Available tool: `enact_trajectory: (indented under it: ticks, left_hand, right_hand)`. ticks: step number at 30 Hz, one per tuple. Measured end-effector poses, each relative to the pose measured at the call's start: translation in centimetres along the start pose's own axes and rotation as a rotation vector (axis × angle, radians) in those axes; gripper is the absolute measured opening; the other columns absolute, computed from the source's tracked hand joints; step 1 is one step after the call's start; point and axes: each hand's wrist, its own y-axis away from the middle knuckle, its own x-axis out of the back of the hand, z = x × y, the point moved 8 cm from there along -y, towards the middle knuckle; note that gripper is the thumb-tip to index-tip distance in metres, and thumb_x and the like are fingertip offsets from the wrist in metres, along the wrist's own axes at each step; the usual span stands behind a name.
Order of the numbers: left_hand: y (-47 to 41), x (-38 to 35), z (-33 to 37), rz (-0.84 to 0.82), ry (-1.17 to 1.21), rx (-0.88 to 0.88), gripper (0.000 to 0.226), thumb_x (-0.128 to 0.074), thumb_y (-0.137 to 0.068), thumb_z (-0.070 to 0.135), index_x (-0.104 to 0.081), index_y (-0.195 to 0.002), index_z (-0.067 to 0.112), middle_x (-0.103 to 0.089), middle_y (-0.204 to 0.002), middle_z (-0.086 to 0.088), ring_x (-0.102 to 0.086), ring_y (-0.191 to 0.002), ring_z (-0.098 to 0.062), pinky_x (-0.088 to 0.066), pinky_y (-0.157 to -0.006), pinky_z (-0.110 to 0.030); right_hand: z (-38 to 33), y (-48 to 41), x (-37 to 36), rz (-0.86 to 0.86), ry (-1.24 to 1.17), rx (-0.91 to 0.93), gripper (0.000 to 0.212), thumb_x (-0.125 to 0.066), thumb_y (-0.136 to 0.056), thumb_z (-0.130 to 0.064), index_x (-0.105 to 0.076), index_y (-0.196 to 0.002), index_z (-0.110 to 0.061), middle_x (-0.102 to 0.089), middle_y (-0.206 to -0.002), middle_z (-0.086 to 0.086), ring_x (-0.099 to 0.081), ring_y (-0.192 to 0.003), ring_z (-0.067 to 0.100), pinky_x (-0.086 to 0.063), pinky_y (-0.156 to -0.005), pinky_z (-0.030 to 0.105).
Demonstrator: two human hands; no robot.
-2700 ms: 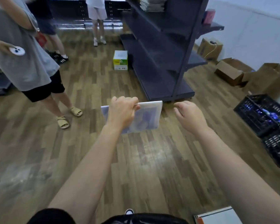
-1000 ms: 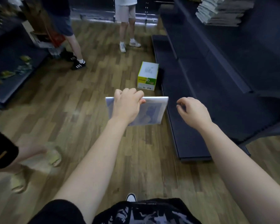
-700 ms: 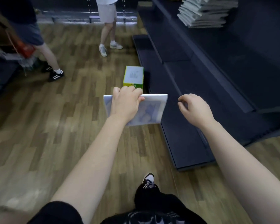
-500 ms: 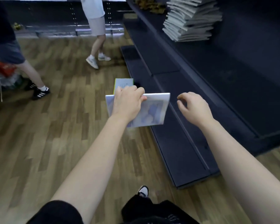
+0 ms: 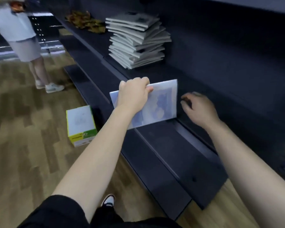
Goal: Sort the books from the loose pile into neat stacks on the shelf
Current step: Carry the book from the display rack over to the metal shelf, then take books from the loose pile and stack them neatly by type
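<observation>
Pale-blue book [image 5: 160, 104] is being gripped by the left hand [image 5: 133, 96]; the right hand [image 5: 199, 109] is hovering beside it, loosely curled, empty.

Wood-plank floor [image 5: 23, 137], dark tiered shelving [image 5: 237, 71], white and yellow-green box [image 5: 80, 124] on the floor beside it, person [image 5: 23, 38] standing beyond

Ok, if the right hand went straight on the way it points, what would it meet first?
Probably the right edge of the book gripped by the left hand; the right hand points at it, though depth is unclear.
</observation>
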Motion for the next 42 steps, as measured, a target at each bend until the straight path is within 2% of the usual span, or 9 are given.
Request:
enact_trajectory:
  ticks: [9, 12, 16, 18, 22, 26, 28, 32, 42]
  left_hand:
    - [-13.1, -9.7, -0.6, -0.250, 0.288, -0.065, 0.022, -0.045, -0.097, 0.030, -0.053, -0.100, 0.009, -0.062, -0.099, -0.015, -0.058, -0.089, -0.036, -0.034, -0.064, -0.032]
    - [-16.1, -12.8, -1.6, -0.411, 0.429, -0.003, 0.027, -0.043, -0.094, 0.012, -0.045, -0.121, 0.015, -0.061, -0.105, -0.011, -0.057, -0.088, -0.029, -0.036, -0.066, -0.030]
    - [-18.4, -16.8, -2.1, -0.633, 0.550, -0.016, 0.036, -0.042, -0.090, 0.000, -0.052, -0.120, 0.017, -0.058, -0.119, -0.006, -0.055, -0.092, -0.017, -0.040, -0.066, -0.023]
    - [-18.9, -18.1, -2.3, -0.650, 0.592, -0.015, 0.037, -0.044, -0.089, -0.001, -0.059, -0.120, 0.013, -0.058, -0.126, -0.005, -0.055, -0.111, -0.020, -0.041, -0.075, -0.021]
    - [-19.6, -20.7, -2.2, -0.685, 0.682, -0.019, 0.042, -0.041, -0.089, -0.005, -0.057, -0.126, 0.006, -0.056, -0.132, -0.010, -0.051, -0.122, -0.022, -0.038, -0.088, -0.019]
    - [-20.1, -22.5, -1.0, -0.752, 0.715, -0.074, 0.038, -0.057, -0.083, -0.001, -0.061, -0.119, 0.010, -0.060, -0.108, 0.001, -0.055, -0.108, -0.017, -0.042, -0.075, -0.019]
    - [-20.5, -22.6, -0.2, -0.737, 0.642, -0.186, 0.035, -0.062, -0.081, 0.004, -0.061, -0.115, 0.012, -0.061, -0.101, -0.001, -0.057, -0.107, -0.024, -0.047, -0.077, -0.025]
    - [-20.7, -24.2, 1.0, -0.667, 0.375, -0.410, 0.042, -0.058, -0.085, 0.019, -0.050, -0.125, 0.010, -0.057, -0.123, -0.015, -0.048, -0.116, -0.037, -0.040, -0.097, -0.042]
    - [-21.8, -27.3, 1.2, -0.632, 0.367, -0.235, 0.042, -0.054, -0.090, 0.027, -0.048, -0.127, 0.008, -0.050, -0.128, -0.017, -0.041, -0.117, -0.035, -0.038, -0.093, -0.041]
  right_hand:
    - [5.1, -7.0, -0.5, 0.110, 0.115, -0.311, 0.024, -0.052, -0.092, -0.023, -0.063, -0.111, -0.014, -0.064, -0.107, 0.009, -0.059, -0.097, 0.029, -0.049, -0.079, 0.037]
    - [6.3, -7.8, -1.2, 0.115, 0.150, -0.441, 0.025, -0.052, -0.092, -0.027, -0.062, -0.112, -0.018, -0.066, -0.108, 0.007, -0.060, -0.099, 0.030, -0.051, -0.080, 0.037]
    - [7.3, -8.0, -2.2, 0.143, 0.160, -0.603, 0.025, -0.052, -0.091, -0.031, -0.062, -0.112, -0.021, -0.067, -0.108, 0.007, -0.060, -0.100, 0.029, -0.052, -0.080, 0.038]
    - [7.4, -7.8, -2.8, 0.144, 0.167, -0.659, 0.026, -0.052, -0.092, -0.031, -0.062, -0.113, -0.021, -0.065, -0.109, 0.008, -0.059, -0.100, 0.030, -0.053, -0.079, 0.040]
    - [7.3, -7.3, -3.6, 0.149, 0.191, -0.721, 0.027, -0.052, -0.092, -0.027, -0.064, -0.114, -0.018, -0.064, -0.110, 0.008, -0.058, -0.103, 0.030, -0.052, -0.078, 0.038]
    - [7.6, -6.4, -4.3, 0.114, 0.225, -0.778, 0.027, -0.050, -0.094, -0.024, -0.063, -0.116, -0.016, -0.063, -0.114, 0.007, -0.054, -0.109, 0.028, -0.049, -0.080, 0.037]
    - [7.7, -5.9, -4.4, 0.118, 0.240, -0.789, 0.027, -0.051, -0.094, -0.023, -0.064, -0.116, -0.015, -0.063, -0.114, 0.008, -0.053, -0.110, 0.029, -0.049, -0.081, 0.038]
    - [8.1, -5.0, -4.9, 0.119, 0.266, -0.820, 0.026, -0.051, -0.093, -0.023, -0.065, -0.113, -0.015, -0.062, -0.114, 0.008, -0.053, -0.109, 0.029, -0.049, -0.079, 0.038]
    - [7.9, -3.5, -5.4, 0.143, 0.340, -0.799, 0.021, -0.055, -0.090, -0.018, -0.068, -0.105, -0.011, -0.064, -0.104, 0.009, -0.055, -0.100, 0.031, -0.048, -0.075, 0.037]
